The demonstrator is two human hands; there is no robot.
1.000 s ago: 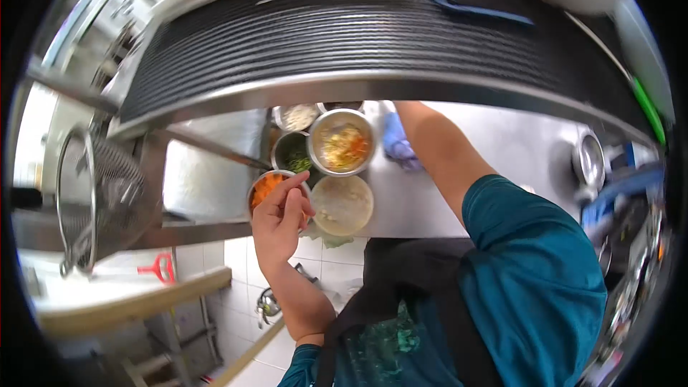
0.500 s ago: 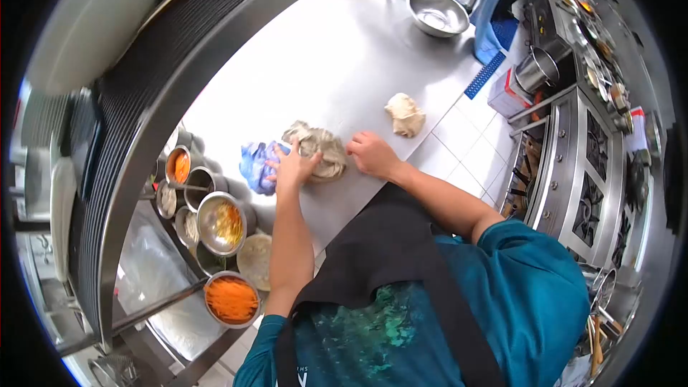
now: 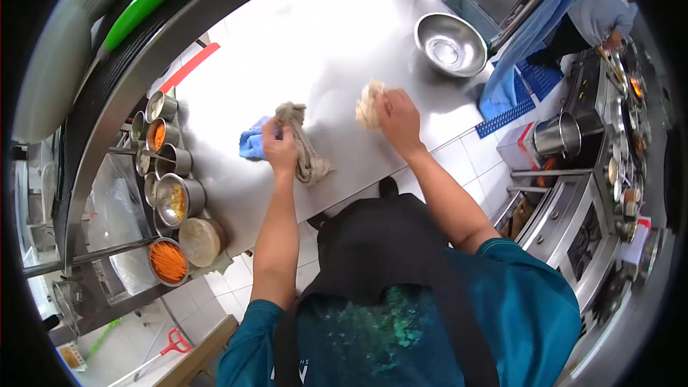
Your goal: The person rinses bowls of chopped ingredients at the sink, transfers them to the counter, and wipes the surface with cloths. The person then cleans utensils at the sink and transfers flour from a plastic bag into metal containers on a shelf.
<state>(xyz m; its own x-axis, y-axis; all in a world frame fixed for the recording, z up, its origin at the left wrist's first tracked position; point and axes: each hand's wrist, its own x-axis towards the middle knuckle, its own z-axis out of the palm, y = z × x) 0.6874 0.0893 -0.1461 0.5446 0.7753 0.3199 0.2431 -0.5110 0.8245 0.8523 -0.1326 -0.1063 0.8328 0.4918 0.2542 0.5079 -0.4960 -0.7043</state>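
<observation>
My left hand [image 3: 281, 149] is closed on a crumpled grey-beige cloth [image 3: 309, 160], which trails toward the table's near edge. A bunched blue cloth [image 3: 252, 142] lies just left of that hand, partly behind its fingers. My right hand [image 3: 401, 118] grips a bunched cream-coloured cloth [image 3: 369, 105] from its right side; the fingertips are partly hidden in it. Both hands are over the steel table [image 3: 330, 64].
A steel bowl [image 3: 451, 44] stands at the table's far right. Along the left are several metal containers, including one of shredded carrot [image 3: 168, 261], beside a round tub [image 3: 201, 242]. A shelf edge [image 3: 115, 115] arches overhead. Another person [image 3: 598, 11] is by the stove.
My right hand has moved right and taken hold of the cream cloth. My left hand has gripped the grey-beige cloth, which is now stretched longer. The view has shifted.
</observation>
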